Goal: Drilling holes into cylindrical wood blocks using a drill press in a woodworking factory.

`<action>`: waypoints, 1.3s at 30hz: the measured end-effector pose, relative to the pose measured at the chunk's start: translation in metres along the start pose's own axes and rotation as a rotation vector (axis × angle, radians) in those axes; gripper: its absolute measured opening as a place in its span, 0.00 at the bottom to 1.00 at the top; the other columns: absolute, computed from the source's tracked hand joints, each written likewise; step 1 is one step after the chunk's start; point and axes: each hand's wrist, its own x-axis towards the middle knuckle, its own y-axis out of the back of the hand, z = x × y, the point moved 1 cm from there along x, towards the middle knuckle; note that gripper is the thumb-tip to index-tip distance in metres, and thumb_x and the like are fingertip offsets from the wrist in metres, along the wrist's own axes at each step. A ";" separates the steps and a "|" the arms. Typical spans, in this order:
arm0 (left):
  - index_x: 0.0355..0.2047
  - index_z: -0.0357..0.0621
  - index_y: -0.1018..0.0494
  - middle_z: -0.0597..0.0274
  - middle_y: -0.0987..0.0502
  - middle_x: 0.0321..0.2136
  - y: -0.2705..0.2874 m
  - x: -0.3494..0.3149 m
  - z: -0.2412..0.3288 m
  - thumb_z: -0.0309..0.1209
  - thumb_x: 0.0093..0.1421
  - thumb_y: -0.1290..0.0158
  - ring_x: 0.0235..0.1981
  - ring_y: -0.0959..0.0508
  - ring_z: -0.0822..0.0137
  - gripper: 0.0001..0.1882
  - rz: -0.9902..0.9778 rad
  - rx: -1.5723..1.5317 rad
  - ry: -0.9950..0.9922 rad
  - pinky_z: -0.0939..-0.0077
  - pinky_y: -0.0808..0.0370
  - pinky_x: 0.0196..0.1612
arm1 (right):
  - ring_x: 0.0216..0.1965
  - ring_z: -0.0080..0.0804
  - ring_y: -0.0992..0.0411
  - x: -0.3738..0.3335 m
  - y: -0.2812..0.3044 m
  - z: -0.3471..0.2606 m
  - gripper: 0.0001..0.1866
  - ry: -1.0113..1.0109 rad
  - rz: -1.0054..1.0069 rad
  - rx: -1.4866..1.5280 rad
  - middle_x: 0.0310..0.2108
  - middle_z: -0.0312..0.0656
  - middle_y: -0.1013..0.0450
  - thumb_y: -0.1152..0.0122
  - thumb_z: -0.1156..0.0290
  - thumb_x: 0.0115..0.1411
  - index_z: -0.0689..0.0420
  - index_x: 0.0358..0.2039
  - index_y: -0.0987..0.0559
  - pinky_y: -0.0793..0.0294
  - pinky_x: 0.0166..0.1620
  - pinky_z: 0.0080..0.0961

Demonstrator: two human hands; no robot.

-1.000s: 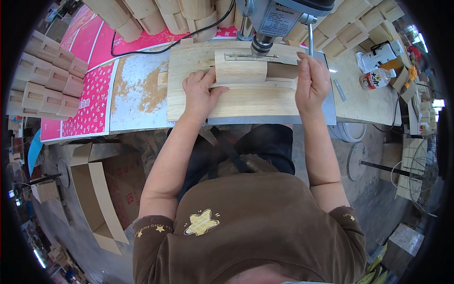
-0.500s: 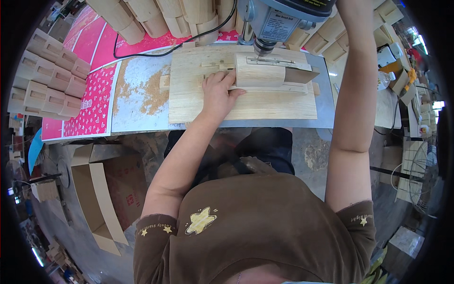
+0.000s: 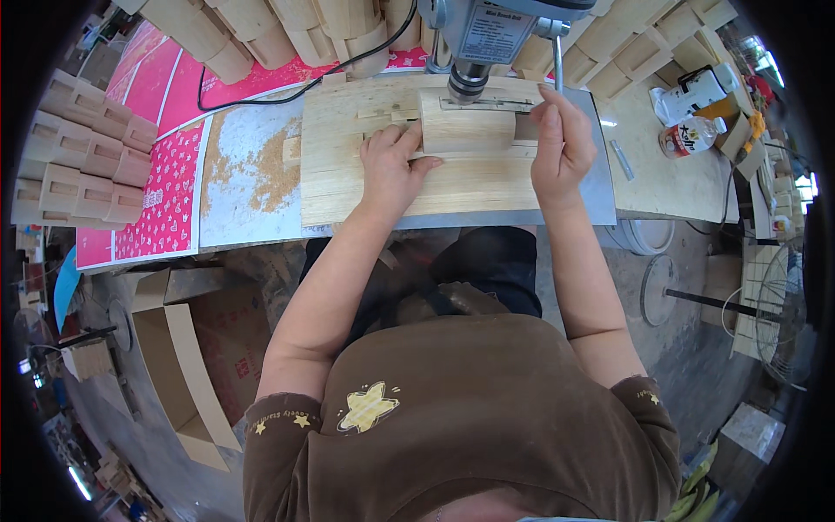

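A pale wooden piece with a rounded side (image 3: 470, 130) lies on a flat wooden board (image 3: 348, 196) beneath a grey-blue bench drill (image 3: 494, 30). The drill's chuck (image 3: 467, 83) is down close over a narrow metal-edged slot on the piece; the bit's tip is hidden. My left hand (image 3: 390, 170) presses the piece's left end, its thumb along the near side and fingers at the end. To the right, my right hand (image 3: 564, 148) has its curled fingers around the lower end of the drill's metal lever (image 3: 557, 61).
Wooden cylinders with cut slots (image 3: 87, 143) are stacked at the left, with more behind the drill. A black cable (image 3: 313, 94) crosses the pink sheet. Sawdust (image 3: 270, 165) lies left of the board. A plastic bottle (image 3: 687, 137) rests at right. An open cardboard box (image 3: 187, 365) stands on the floor.
My right hand has come down from the top right toward me, with the lever now swung downward. The chuck sits lower over the wooden piece. My left hand keeps its place at the piece.
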 end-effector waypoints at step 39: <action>0.33 0.34 0.25 0.62 0.22 0.29 0.201 -0.021 -0.087 0.31 0.47 0.41 0.30 0.24 0.74 0.15 -0.025 -0.704 0.545 0.81 0.29 0.36 | 0.34 0.30 0.32 -0.019 0.063 0.017 0.12 -0.557 -0.834 0.162 0.29 0.41 0.28 0.37 0.76 0.48 0.61 0.35 0.24 0.34 0.39 0.23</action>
